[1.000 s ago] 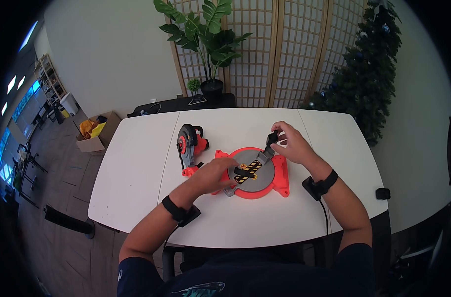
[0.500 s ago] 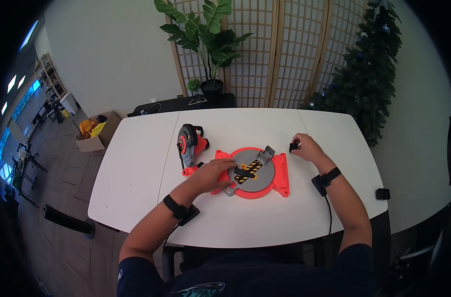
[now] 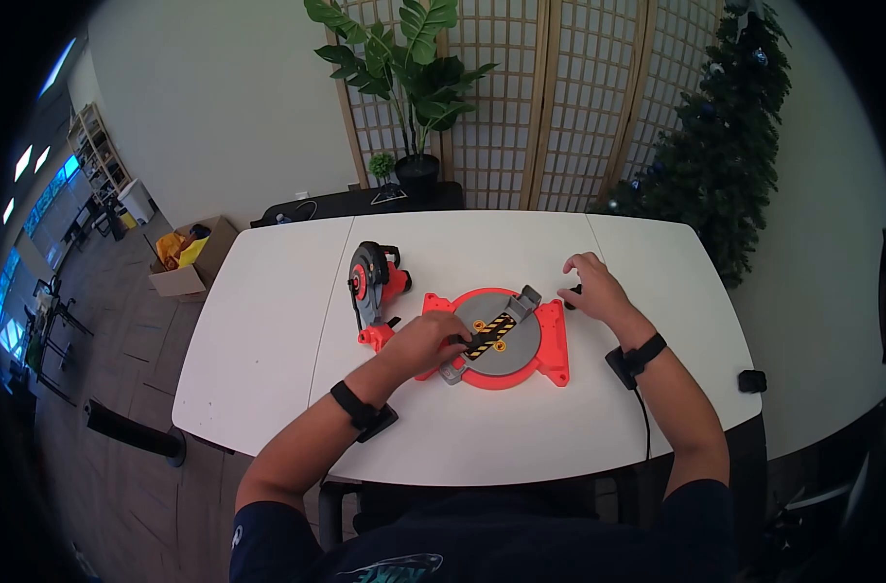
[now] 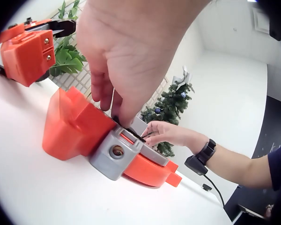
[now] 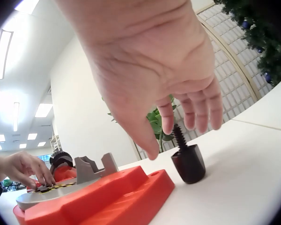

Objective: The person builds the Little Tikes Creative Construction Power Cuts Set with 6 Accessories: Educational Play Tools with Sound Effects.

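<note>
A toy mitre saw's base lies before me, with a red frame (image 3: 555, 358) and a round grey plate (image 3: 522, 356). A yellow-and-black striped strip (image 3: 498, 329) crosses the plate. At its near left end my left hand (image 3: 421, 342) pinches a small black flat piece (image 4: 137, 135), mostly hidden by the fingers. Right of the base, my right hand (image 3: 598, 291) hovers with fingers spread and holds nothing. Just below its fingertips a black threaded knob (image 5: 189, 164) stands on the table, screw end up. A grey upright bracket (image 3: 527, 301) rises at the plate's far edge.
The red, grey and black saw head (image 3: 369, 277) stands on the white table (image 3: 258, 360), left of the base. A small black object (image 3: 752, 380) sits near the table's right edge. Cables hang from both wrist cameras. An open cardboard box (image 3: 185, 280) is beyond the left edge.
My right hand has carried the black knob from the grey bracket to the table at the right and let go. My left fingers have closed on the black piece on the striped strip.
</note>
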The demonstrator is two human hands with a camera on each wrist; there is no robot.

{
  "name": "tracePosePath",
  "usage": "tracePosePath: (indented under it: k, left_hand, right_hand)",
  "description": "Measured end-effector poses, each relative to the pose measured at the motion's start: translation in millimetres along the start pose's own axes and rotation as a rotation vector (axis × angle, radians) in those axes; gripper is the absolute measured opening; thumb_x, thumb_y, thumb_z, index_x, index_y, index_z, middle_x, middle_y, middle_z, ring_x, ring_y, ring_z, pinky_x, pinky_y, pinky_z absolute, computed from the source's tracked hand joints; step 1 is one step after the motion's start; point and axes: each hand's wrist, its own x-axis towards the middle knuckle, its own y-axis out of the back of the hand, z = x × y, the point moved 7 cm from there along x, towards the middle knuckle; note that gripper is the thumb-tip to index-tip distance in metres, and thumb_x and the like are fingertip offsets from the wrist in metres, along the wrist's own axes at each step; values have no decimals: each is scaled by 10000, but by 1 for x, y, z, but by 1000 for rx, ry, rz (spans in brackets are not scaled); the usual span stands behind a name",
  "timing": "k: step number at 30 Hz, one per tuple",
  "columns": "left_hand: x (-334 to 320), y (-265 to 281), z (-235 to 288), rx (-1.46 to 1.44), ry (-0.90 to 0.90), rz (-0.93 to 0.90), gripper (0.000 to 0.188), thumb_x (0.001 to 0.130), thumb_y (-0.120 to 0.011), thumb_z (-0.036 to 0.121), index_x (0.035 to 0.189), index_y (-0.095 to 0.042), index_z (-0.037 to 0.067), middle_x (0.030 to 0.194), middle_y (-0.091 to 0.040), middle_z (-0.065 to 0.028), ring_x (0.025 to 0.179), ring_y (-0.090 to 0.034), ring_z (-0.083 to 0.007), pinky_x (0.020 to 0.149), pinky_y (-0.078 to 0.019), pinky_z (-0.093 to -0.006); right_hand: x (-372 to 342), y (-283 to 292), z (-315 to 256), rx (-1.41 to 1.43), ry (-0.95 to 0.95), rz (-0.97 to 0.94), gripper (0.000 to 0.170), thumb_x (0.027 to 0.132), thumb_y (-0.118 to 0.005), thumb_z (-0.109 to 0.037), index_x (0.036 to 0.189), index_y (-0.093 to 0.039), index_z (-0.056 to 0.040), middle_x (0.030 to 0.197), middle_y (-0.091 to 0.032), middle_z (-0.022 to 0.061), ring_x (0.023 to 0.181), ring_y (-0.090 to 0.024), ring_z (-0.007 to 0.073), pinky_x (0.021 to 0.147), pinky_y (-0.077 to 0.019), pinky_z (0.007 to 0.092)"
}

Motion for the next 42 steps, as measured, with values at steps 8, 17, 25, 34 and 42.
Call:
tracePosePath:
  k: [8, 17, 25, 34, 42]
  left_hand:
    - [-2, 6, -4, -182, 246, -70, 306, 861, -770, 57, 1138, -644, 32, 945, -696, -63, 874, -685, -156, 806, -561, -293]
    - [-2, 13, 19, -355, 68, -22, 303, 875, -785, 95, 1133, -638, 36, 983, -690, -49, 893, -681, -155, 809, -555, -298]
    - [-10, 28, -2, -248, 89, 13, 424, 874, -792, 232, 1220, -609, 66, 1205, -640, -100, 1144, -609, -225, 997, -489, -353]
    - [-30, 44, -31, -207, 222, -3, 473, 874, -786, 219, 1272, -595, 52, 1261, -616, -119, 1213, -581, -251, 1047, -469, -378]
    - [-39, 29, -45, -140, 213, -29, 536, 837, -813, 199, 1300, -584, 53, 1322, -600, -135, 1284, -546, -292, 1099, -438, -392]
  right_hand:
    - [-29, -8, -106, 228, 298, -196, 354, 875, -773, -171, 1167, -590, -90, 1186, -574, 82, 1027, -621, 240, 884, -541, 353]
    - [-55, -29, -151, 193, 537, -345, 278, 992, -611, -206, 1228, -621, -58, 1244, -632, 100, 942, -672, 324, 827, -544, 418]
    - [-43, -9, -77, 203, 371, -369, 214, 987, -597, -146, 1160, -663, -40, 1084, -635, 109, 1036, -628, 285, 881, -512, 387]
    - [-38, 6, 15, 242, 40, -421, 199, 949, -676, -123, 1109, -678, -4, 975, -707, 96, 879, -663, 212, 808, -534, 336]
    - [-52, -28, 51, 70, -16, -531, 193, 900, -664, -112, 1077, -689, -39, 921, -719, 95, 835, -672, 225, 758, -533, 347]
